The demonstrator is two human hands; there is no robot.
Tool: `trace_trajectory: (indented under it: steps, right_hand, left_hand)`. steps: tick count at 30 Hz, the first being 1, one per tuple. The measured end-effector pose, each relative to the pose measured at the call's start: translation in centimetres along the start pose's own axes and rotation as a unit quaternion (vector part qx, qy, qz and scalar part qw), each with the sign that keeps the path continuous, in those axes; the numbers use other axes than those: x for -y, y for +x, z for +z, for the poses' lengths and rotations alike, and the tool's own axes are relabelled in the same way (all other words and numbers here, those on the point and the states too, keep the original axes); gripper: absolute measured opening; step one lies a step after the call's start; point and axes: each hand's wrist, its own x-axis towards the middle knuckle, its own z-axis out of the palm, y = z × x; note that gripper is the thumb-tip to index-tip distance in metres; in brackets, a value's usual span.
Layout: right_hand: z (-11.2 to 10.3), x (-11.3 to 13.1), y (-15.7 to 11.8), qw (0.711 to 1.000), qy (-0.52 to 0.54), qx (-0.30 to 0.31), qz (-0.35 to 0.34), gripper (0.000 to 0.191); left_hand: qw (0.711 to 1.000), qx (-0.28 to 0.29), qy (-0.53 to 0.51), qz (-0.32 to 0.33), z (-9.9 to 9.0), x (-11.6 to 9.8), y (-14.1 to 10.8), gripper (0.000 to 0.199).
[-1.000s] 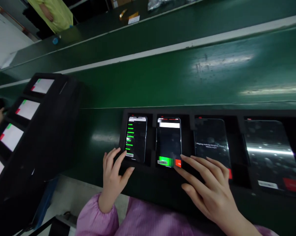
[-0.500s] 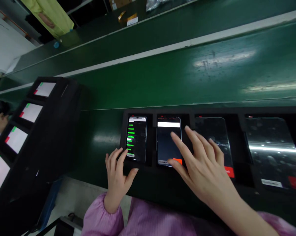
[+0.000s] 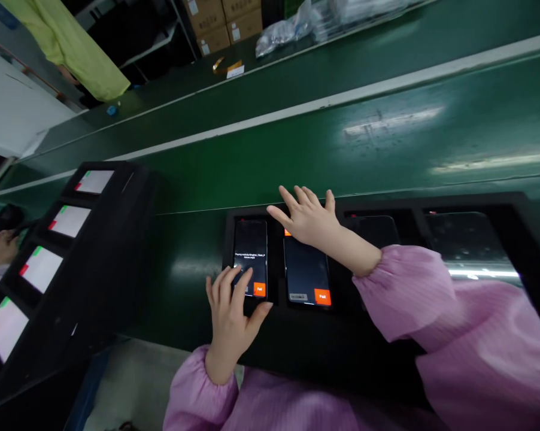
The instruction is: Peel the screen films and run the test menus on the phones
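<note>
Several phones lie in a black tray (image 3: 276, 293) in front of me. My left hand (image 3: 234, 305), empty with its fingers apart, is over the lower part of the leftmost phone (image 3: 251, 239). That phone shows white text and an orange Fail button. My right hand (image 3: 308, 218) is spread over the top of the second phone (image 3: 306, 269), hiding its upper edge, and holds nothing. A third phone (image 3: 373, 227) is partly hidden by my right sleeve. The rightmost phone (image 3: 467, 239) has a dark screen with a light reflection.
At the left stands a slanted black rack (image 3: 112, 239) with several lit phones (image 3: 41, 269). Another person's hand (image 3: 3, 246) is beyond it. Across the green bench (image 3: 252, 149) are plastic bags (image 3: 283, 36), cartons (image 3: 225, 24) and a person in yellow (image 3: 81, 48).
My right hand has moved up and left to the second phone's top. The leftmost phone's green list has given way to white text and a Fail button. The second phone's white bar no longer shows.
</note>
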Motion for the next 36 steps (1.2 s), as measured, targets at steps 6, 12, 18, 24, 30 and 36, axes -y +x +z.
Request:
trace_trajectory:
  steps: [6, 12, 18, 24, 30, 36]
  right_hand:
    - [-7.9, -1.4, -3.2, 1.000, 0.020, 0.000, -0.021, 0.074]
    - [-13.2, -6.4, -13.4, 0.983, 0.058, -0.141, -0.106, 0.054]
    - [-10.8, -10.8, -19.6, 0.978, 0.050, -0.201, -0.029, 0.051]
    - [-8.0, -11.4, -20.5, 0.960, 0.021, -0.275, 0.045, 0.050]
    - [-7.6, -12.7, -22.9, 0.947, 0.038, -0.311, 0.065, 0.041]
    - [-8.2, -15.9, -25.9, 0.934, 0.039, -0.352, 0.048, 0.037]
  left_hand:
    - [0.997, 0.037, -0.004, 0.067, 0.7, -2.9, 1.8, 0.051]
    - [0.997, 0.022, -0.022, 0.074, 0.9, -3.5, 1.6, 0.045]
    - [0.995, 0.012, -0.044, 0.091, 0.8, -4.4, 1.6, 0.042]
    - [0.995, 0.021, -0.027, 0.094, 0.7, -4.5, 1.0, 0.040]
    - [0.988, 0.083, 0.069, 0.109, 0.6, -4.6, 0.5, 0.065]
    - [0.998, -0.046, -0.026, 0.039, -0.1, -2.7, -0.7, 0.072]
